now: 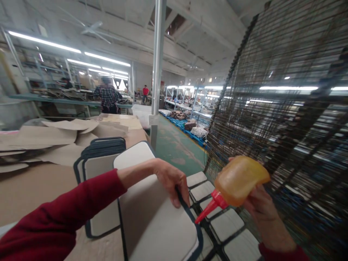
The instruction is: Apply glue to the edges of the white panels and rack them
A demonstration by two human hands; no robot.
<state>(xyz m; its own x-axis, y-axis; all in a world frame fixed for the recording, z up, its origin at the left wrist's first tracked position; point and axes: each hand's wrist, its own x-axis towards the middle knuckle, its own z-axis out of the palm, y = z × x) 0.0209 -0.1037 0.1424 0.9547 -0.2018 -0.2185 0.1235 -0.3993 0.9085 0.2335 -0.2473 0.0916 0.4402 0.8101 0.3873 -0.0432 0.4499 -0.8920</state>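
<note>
My left hand [172, 181] grips the dark-edged rim of a flat white panel [160, 217] with rounded corners, its fingers and thumb closed over the border. In my right hand [259, 203] is a squeeze bottle [240, 179] of amber liquid, tipped downward. Its red nozzle [208, 210] points at the panel's dark edge near the right corner; whether the tip touches cannot be made out. Left of the panel, a stack of similar dark-edged panels [103, 148] stands on the table. Beneath the bottle lie several pale rounded pieces [227, 223] in a dark grid.
Brown sheets [49, 136] lie heaped on the table [32, 192] at left. A metal post [157, 72] rises behind the panel. Tall stacked wire racks [272, 90] lean at right. A person in a checked shirt [107, 96] stands farther back, near a white bin [143, 114].
</note>
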